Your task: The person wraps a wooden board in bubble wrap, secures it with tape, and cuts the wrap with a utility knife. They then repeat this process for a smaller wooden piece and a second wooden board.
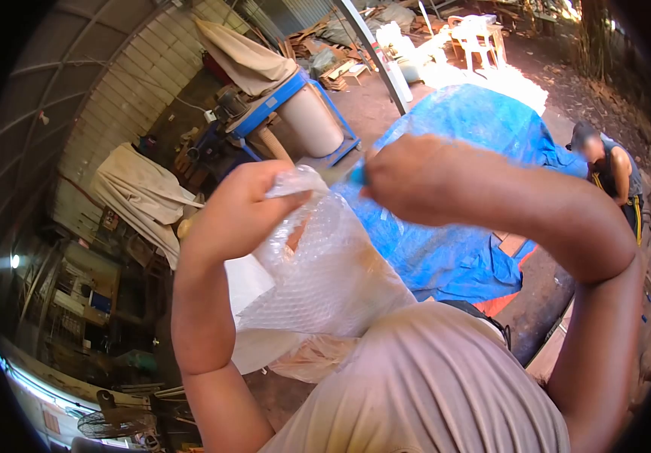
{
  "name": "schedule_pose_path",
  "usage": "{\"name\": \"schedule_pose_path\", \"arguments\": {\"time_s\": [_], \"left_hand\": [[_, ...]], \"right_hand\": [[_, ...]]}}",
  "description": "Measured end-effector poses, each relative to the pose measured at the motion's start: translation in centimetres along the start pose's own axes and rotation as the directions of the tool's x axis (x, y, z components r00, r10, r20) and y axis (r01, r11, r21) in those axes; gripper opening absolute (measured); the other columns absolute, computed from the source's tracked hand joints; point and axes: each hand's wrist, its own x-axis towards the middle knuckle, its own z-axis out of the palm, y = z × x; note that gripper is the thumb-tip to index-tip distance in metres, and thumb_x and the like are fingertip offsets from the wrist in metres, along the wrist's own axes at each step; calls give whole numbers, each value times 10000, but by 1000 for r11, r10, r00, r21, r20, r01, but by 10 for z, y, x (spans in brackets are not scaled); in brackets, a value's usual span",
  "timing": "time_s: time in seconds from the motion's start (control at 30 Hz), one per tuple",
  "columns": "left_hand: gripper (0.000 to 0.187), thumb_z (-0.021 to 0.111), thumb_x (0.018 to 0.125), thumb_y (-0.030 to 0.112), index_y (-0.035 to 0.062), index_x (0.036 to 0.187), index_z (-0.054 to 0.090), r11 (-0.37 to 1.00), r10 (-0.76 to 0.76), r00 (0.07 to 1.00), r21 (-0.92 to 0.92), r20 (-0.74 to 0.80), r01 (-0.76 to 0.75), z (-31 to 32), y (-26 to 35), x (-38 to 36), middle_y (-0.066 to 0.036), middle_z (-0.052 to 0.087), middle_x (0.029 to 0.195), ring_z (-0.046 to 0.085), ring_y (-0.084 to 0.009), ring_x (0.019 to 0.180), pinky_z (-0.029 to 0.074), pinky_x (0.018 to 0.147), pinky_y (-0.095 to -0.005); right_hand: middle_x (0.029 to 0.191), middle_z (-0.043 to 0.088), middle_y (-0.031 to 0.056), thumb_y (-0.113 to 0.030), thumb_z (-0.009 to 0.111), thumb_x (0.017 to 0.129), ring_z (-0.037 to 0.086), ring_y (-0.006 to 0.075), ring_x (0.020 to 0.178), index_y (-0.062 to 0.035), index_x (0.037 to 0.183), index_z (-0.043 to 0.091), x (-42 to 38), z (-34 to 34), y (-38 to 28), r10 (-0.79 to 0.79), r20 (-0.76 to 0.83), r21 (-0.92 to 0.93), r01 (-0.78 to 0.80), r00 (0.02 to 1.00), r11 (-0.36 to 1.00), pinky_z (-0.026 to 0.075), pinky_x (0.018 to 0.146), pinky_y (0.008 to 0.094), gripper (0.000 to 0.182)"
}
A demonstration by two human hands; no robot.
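Note:
My left hand (244, 205) is closed on the upper edge of a sheet of clear bubble wrap (333, 264), pinching it between thumb and fingers. The sheet hangs down in front of my body, and a reddish-brown patch shows through near its top. To the right, my right hand (408, 180) is raised with its fingers curled, blurred by motion. A small bit of blue shows at its fingertips, but what it is cannot be made out. A gap separates this hand from the bubble wrap's upper edge.
A blue tarp (461, 128) covers something low ahead. Behind stands a blue-framed machine (273, 102) with a pale drum (310, 124). A draped cloth (140, 192) is at left, and a fan (114, 419) lower left. Another person (616, 170) bends at far right, near white chairs (476, 38).

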Motion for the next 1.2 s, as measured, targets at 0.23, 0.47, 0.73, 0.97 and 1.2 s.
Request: {"name": "schedule_pose_path", "arguments": {"time_s": [0.23, 0.47, 0.73, 0.97, 1.2], "left_hand": [[171, 627, 929, 179, 18, 990, 621, 980, -57, 954, -201, -294, -3, -35, -45, -8, 9, 623, 872, 543, -48, 766, 434, 681, -215], [200, 611, 938, 218, 18, 936, 617, 996, 84, 822, 82, -563, -45, -5, -176, 49, -19, 586, 767, 485, -77, 735, 436, 672, -278], [284, 646, 926, 164, 22, 1171, 625, 869, -54, 926, -474, -375, -142, 138, -241, 73, -74, 611, 1157, 551, -127, 1055, 434, 913, -252], [732, 737, 841, 314, 14, 1407, 382, 473, -197, 904, -844, -380, -252, 167, -256, 22, -119, 360, 1495, 258, -296, 1427, 186, 1148, -456], [706, 774, 802, 264, 48, 1383, 436, -118, 199, 944, -963, -262, -242, 166, -285, -34, -105, 448, 1433, 373, -274, 1361, 293, 1117, -426]], "right_hand": [[772, 633, 197, -401, 506, 971, 634, 372, 749, 3, 945, 594, -11, 46, 62, 240, -180, 282, -184, 954, 942, 496, 712, 460, 414], [637, 508, 20, -319, 705, 880, 517, 88, 563, -76, 848, 514, 33, 156, 81, 307, 7, 894, -144, 952, 425, 402, 462, 266, 311], [920, 660, 88, -196, 785, 790, 610, 137, 709, -12, 1078, 581, 119, 229, 12, 320, -17, 998, -1, 947, 56, 491, 552, 287, 398], [824, 646, 79, -103, 737, 804, 608, 153, 663, -18, 1033, 564, 132, 266, -10, 476, 59, 998, -44, 877, -44, 499, 533, 287, 299], [885, 628, 54, -68, 686, 821, 607, 158, 749, -40, 1089, 571, 68, 382, 61, 727, 317, 933, -61, 609, -355, 502, 573, 298, 293]]}}
